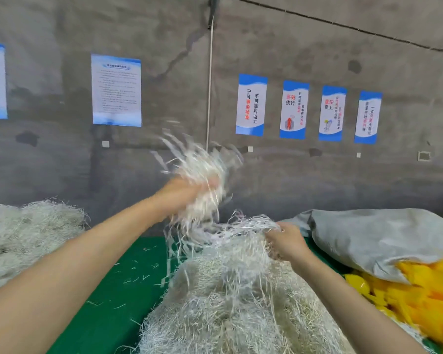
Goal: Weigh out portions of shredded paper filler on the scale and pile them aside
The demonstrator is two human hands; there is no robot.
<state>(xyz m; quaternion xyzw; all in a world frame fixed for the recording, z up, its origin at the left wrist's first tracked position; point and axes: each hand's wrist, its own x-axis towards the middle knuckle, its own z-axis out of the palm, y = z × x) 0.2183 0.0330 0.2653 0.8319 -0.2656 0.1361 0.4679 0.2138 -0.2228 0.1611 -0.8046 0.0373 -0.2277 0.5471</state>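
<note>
White shredded paper (230, 277) grasped by left hand (187, 192) and right hand (287, 242); poster (294, 109) reads 执行

A handful (201, 169) of white shredded paper is raised in the air, gripped by the left hand (186, 192). It is blurred; thin strips splay upward and outward above the fingers, and others trail down to the heap (228, 297) below. The heap is a large, loose mound of white and off-white crinkled strips on the green desk (118, 297), in the middle foreground. The right hand (287, 242) grips strips at its top right. A second pile (23, 233) of the same paper lies at the left edge, well apart from the heap. A few stray strips (138, 278) are scattered on the desk between them.
</note>
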